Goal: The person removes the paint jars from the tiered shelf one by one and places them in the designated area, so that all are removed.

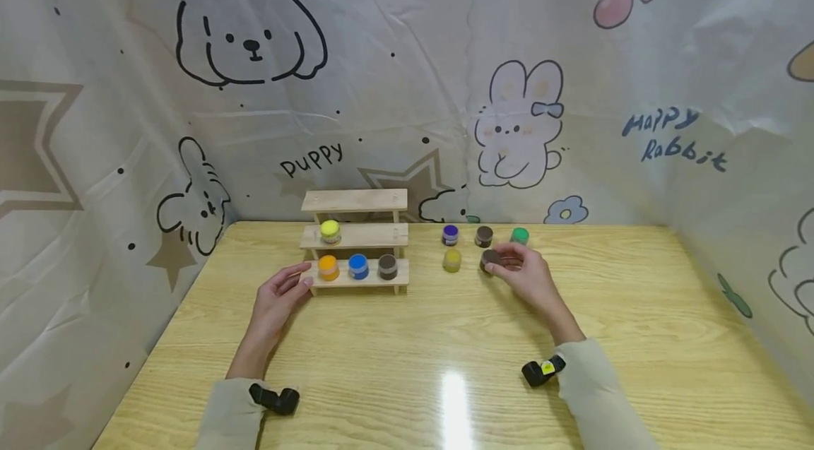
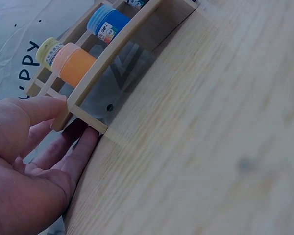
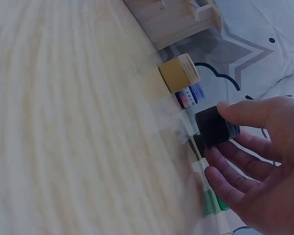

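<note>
My left hand [image 1: 278, 302] holds the left end of a three-step wooden display rack [image 1: 356, 200], thumb at the corner of the lowest step. In the left wrist view other fingertips lie beside its leg. On the lowest step stand an orange paint jar [image 1: 328, 268], a blue jar [image 1: 358, 266] and a dark jar [image 1: 387, 266]. A bright yellow jar [image 1: 330, 232] sits on the middle step. With thumb and fingers, my right hand [image 1: 524, 277] pinches a black paint jar [image 3: 213, 126], which is tilted in the right wrist view.
Near the right hand stand a dull yellow jar [image 1: 452, 261], a purple jar [image 1: 450, 235], another dark jar [image 1: 484, 236] and a green jar [image 1: 520, 235]. They are on a wood-grain table [image 1: 394, 365]. A printed cloth [image 1: 407, 83] hangs behind.
</note>
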`<action>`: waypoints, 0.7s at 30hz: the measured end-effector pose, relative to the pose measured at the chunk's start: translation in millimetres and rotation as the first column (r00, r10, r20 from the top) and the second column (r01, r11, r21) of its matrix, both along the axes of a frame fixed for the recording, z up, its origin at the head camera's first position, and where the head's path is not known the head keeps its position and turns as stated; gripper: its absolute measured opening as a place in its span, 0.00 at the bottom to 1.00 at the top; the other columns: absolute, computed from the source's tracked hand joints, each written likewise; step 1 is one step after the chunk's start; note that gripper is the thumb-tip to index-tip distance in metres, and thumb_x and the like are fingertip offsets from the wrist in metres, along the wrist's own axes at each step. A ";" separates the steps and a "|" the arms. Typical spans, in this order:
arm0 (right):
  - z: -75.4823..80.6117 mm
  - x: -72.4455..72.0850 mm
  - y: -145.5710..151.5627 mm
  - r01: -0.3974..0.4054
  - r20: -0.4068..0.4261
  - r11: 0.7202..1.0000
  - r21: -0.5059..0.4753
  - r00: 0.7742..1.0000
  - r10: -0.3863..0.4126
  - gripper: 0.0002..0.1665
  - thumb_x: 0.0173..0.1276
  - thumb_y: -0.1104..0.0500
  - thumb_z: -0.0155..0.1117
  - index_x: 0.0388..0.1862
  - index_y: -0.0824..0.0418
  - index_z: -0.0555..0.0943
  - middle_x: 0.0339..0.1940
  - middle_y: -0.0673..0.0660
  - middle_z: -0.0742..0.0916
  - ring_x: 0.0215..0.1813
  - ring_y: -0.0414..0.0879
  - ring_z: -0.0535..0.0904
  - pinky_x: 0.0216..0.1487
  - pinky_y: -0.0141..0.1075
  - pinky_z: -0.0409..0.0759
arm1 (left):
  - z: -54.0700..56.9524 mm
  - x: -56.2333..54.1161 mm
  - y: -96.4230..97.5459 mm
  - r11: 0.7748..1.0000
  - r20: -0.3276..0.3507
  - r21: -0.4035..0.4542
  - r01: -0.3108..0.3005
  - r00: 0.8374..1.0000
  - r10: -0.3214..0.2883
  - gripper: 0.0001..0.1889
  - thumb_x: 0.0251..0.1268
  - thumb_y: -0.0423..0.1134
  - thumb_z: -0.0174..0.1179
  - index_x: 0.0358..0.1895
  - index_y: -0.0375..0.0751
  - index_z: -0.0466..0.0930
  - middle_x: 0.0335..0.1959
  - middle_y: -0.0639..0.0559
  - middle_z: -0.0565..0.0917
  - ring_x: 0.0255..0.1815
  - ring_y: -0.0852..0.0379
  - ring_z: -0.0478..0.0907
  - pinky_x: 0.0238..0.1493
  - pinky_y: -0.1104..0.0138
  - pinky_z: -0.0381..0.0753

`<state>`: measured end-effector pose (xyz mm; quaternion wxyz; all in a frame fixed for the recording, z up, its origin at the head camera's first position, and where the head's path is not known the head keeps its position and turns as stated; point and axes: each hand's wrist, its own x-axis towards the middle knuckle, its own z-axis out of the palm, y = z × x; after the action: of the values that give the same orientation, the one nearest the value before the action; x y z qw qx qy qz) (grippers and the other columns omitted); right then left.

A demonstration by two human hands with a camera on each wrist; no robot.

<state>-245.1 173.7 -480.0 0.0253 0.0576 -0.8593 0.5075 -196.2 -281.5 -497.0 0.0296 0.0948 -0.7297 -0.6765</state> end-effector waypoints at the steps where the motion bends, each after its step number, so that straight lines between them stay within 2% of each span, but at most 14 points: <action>1: -1.2 -0.6 -0.2 0.002 0.002 1.000 0.003 1.000 -0.002 0.24 0.69 0.60 0.73 0.60 0.69 0.79 0.56 0.68 0.84 0.58 0.60 0.82 0.61 0.50 0.82 | -0.2 0.0 -0.4 1.000 -0.006 0.001 0.003 1.000 -0.003 0.25 0.73 0.35 0.65 0.70 0.34 0.74 0.66 0.43 0.76 0.55 0.66 0.76 0.56 0.72 0.83; 10: -9.7 -4.3 -0.6 0.013 0.000 0.999 0.033 1.000 -0.013 0.23 0.70 0.63 0.72 0.60 0.69 0.80 0.56 0.68 0.85 0.55 0.60 0.83 0.58 0.49 0.84 | -0.2 -0.7 -0.8 1.000 -0.001 0.012 0.001 1.000 -0.001 0.24 0.73 0.35 0.64 0.70 0.34 0.74 0.63 0.46 0.78 0.56 0.65 0.76 0.55 0.71 0.84; 21: -8.8 -3.3 -2.5 0.011 0.007 0.999 0.040 1.000 -0.011 0.24 0.70 0.65 0.71 0.63 0.70 0.79 0.58 0.69 0.84 0.56 0.61 0.83 0.59 0.50 0.84 | 2.8 0.5 0.9 1.000 0.003 0.020 0.002 1.000 -0.002 0.24 0.74 0.35 0.63 0.70 0.34 0.74 0.66 0.42 0.77 0.53 0.65 0.76 0.55 0.72 0.84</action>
<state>-248.3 171.2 -488.8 0.0237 0.0514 -0.8697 0.4904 -195.6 -280.6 -494.2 0.0271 0.0953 -0.7232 -0.6835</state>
